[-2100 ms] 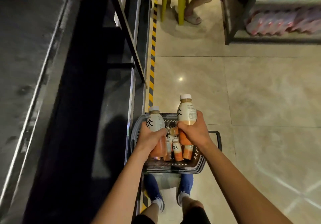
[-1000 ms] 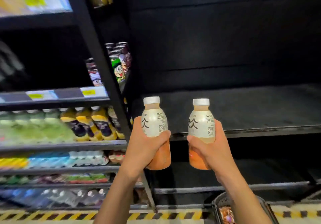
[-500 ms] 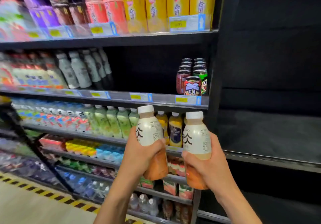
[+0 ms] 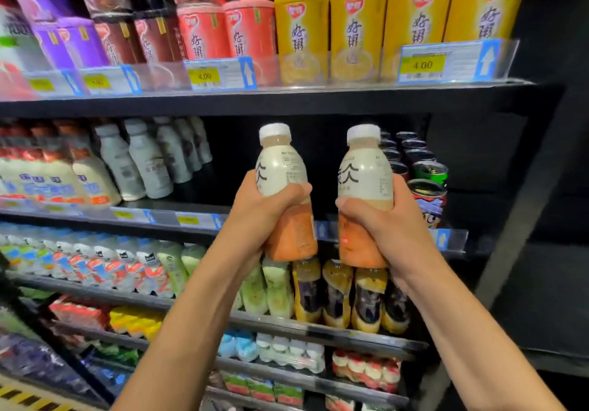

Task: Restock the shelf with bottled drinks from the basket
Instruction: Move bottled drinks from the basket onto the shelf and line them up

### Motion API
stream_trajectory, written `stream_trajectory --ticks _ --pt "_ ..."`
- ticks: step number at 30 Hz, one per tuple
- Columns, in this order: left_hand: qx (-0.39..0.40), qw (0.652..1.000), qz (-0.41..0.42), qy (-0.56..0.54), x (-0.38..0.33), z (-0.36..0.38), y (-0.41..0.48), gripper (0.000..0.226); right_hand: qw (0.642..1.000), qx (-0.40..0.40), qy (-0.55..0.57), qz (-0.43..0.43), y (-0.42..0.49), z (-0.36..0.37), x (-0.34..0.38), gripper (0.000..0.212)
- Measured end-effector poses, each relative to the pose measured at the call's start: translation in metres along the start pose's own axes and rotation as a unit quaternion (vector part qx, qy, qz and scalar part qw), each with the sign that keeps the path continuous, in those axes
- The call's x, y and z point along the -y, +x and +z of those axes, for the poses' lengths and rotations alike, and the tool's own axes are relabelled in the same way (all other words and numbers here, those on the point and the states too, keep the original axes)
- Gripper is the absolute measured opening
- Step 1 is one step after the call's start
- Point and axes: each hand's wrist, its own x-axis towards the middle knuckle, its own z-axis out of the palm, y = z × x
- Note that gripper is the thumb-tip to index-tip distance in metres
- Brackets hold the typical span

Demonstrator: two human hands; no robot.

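I hold two orange drink bottles with white caps and white labels, upright, in front of the second shelf (image 4: 197, 216). My left hand (image 4: 261, 206) grips the left bottle (image 4: 283, 187) round its middle. My right hand (image 4: 379, 222) grips the right bottle (image 4: 365, 184) the same way. Both bottles hang level with a dark gap on that shelf, between white bottles (image 4: 143, 158) on the left and cans (image 4: 420, 174) on the right. The basket is out of view.
The top shelf carries yellow, red and purple cups (image 4: 357, 28) behind price tags (image 4: 220, 74). Lower shelves hold rows of green, yellow and multi-packed drinks (image 4: 338, 292). A dark upright post (image 4: 522, 219) bounds the unit on the right. Striped floor tape (image 4: 28, 399) shows at bottom left.
My view has swung up from the basket on the floor to the stocked shelves. Both hands have lifted their bottles up to the second shelf's height.
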Motion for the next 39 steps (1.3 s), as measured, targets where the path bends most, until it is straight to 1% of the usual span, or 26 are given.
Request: stream_trajectory --ticks 4,7,8,10,11,12,13,15,16,17,18,20,22,25,27,29,32,34,39 --pt "0.023 0.999 -0.032 -0.004 0.005 -0.016 0.047 0.066 1.000 -0.013 -0.009 0.013 0.032 0.019 0.004 0.049" --pt "0.011 0.999 -0.042 -0.002 0.012 -0.023 0.076 0.072 0.999 -0.030 -0.030 0.031 0.053 0.032 0.003 0.044" --pt "0.005 0.999 -0.051 -0.003 0.015 -0.025 0.088 0.066 0.998 -0.038 -0.036 0.039 0.061 0.037 0.002 0.043" --pt "-0.006 0.998 -0.054 -0.004 0.019 -0.025 0.109 0.035 0.997 -0.045 -0.037 0.050 0.076 0.044 -0.003 0.037" --pt "-0.015 0.998 -0.053 -0.009 0.020 -0.025 0.121 0.030 0.996 -0.054 -0.043 0.057 0.083 0.048 -0.006 0.036" --pt "-0.016 0.999 -0.048 -0.019 0.021 -0.024 0.131 0.036 0.994 -0.066 -0.055 0.063 0.093 0.051 -0.010 0.039" --pt "-0.011 0.999 -0.042 -0.026 0.023 -0.024 0.142 0.049 0.992 -0.079 -0.071 0.064 0.103 0.056 -0.012 0.046" --pt "0.000 1.000 -0.025 0.000 0.026 -0.024 0.161 0.071 0.990 -0.093 -0.103 0.040 0.125 0.066 -0.018 0.068" --pt "0.006 0.999 -0.020 0.025 0.028 -0.024 0.170 0.076 0.987 -0.102 -0.124 0.031 0.136 0.070 -0.021 0.078" --pt "0.016 0.999 -0.012 0.037 0.030 -0.025 0.178 0.079 0.983 -0.107 -0.146 0.028 0.148 0.073 -0.024 0.082" --pt "0.025 0.999 -0.005 0.040 0.036 -0.026 0.189 0.080 0.980 -0.105 -0.168 0.030 0.157 0.075 -0.027 0.080" --pt "0.042 0.998 0.009 0.047 0.047 -0.027 0.205 0.079 0.978 -0.100 -0.178 0.036 0.171 0.081 -0.031 0.077" --pt "0.054 0.996 0.020 0.067 0.060 -0.027 0.214 0.068 0.982 -0.101 -0.153 0.043 0.184 0.085 -0.040 0.078" --pt "0.034 0.995 0.036 0.083 0.080 -0.025 0.227 0.046 0.981 -0.082 -0.167 0.062 0.202 0.087 -0.058 0.072" --pt "0.022 0.993 0.037 0.106 0.091 -0.025 0.239 0.040 0.974 -0.083 -0.199 0.068 0.214 0.085 -0.066 0.076" --pt "0.047 0.985 0.055 0.154 0.095 -0.026 0.250 0.043 0.964 -0.079 -0.245 0.062 0.222 0.081 -0.070 0.083" --pt "0.090 0.966 0.080 0.229 0.096 -0.028 0.267 0.058 0.958 -0.078 -0.271 0.056 0.236 0.075 -0.075 0.085" --pt "0.089 0.962 0.088 0.245 0.100 -0.027 0.277 0.061 0.956 -0.079 -0.279 0.052 0.244 0.073 -0.079 0.084" --pt "0.090 0.960 0.097 0.248 0.109 -0.014 0.294 0.060 0.948 -0.075 -0.304 0.051 0.259 0.072 -0.086 0.083"
